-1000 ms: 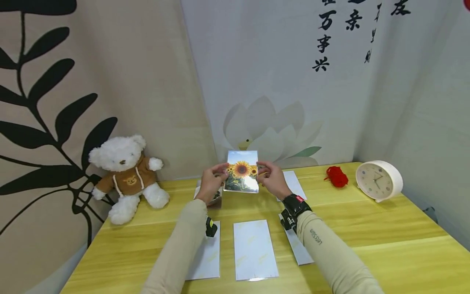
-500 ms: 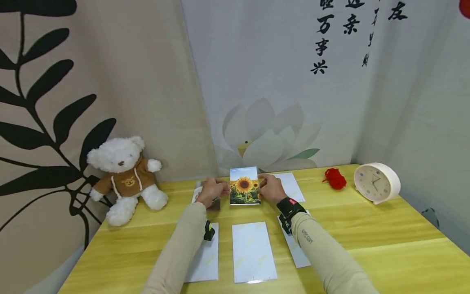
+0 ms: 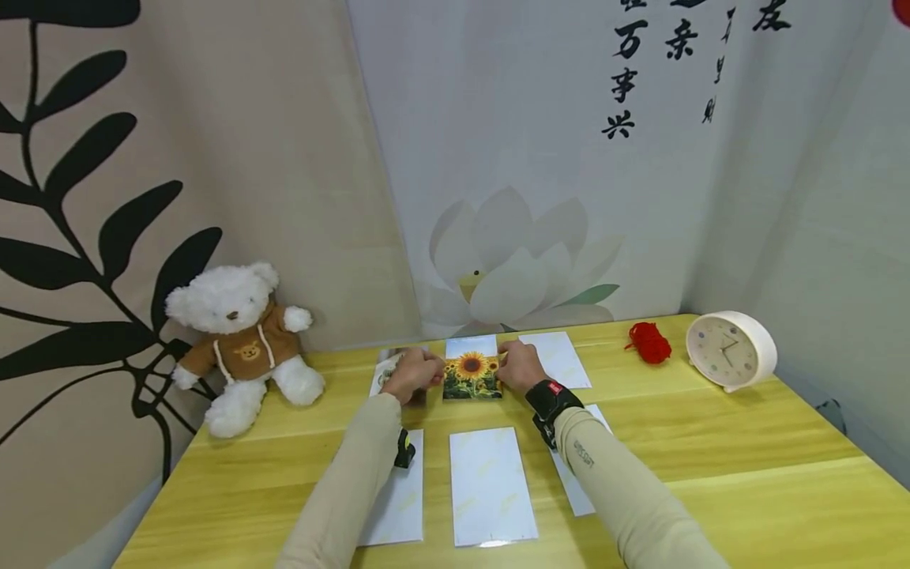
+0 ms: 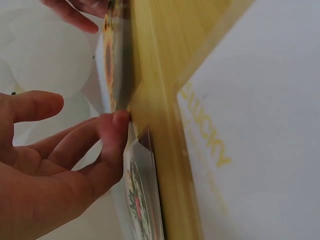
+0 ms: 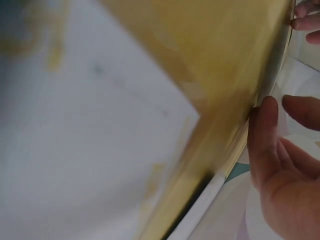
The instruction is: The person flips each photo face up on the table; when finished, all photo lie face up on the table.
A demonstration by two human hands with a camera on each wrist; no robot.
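Note:
The sunflower card (image 3: pixel 472 368) lies at the table's back middle, between both hands. My left hand (image 3: pixel 415 373) is at its left edge, over part of a darker picture card (image 3: pixel 384 371). In the left wrist view, the fingers of my left hand (image 4: pixel 65 165) touch the sunflower card's edge (image 4: pixel 111 60), the thumb held apart. My right hand (image 3: pixel 521 367) is at the right edge. The right wrist view shows the fingertips of my right hand (image 5: pixel 285 170) against the edge, its thumb also apart.
A white card (image 3: pixel 558 359) lies at the back right. Nearer are three more: left (image 3: pixel 398 506), middle (image 3: pixel 492 486) and right (image 3: pixel 574 486), partly under the right forearm. A teddy bear (image 3: pixel 245 348) sits left; red yarn (image 3: pixel 649 343) and a clock (image 3: pixel 731 350) stand right.
The sunflower card has come down from its raised, upright position onto the table. Both hands have moved down with it, and their thumbs now stand off the card.

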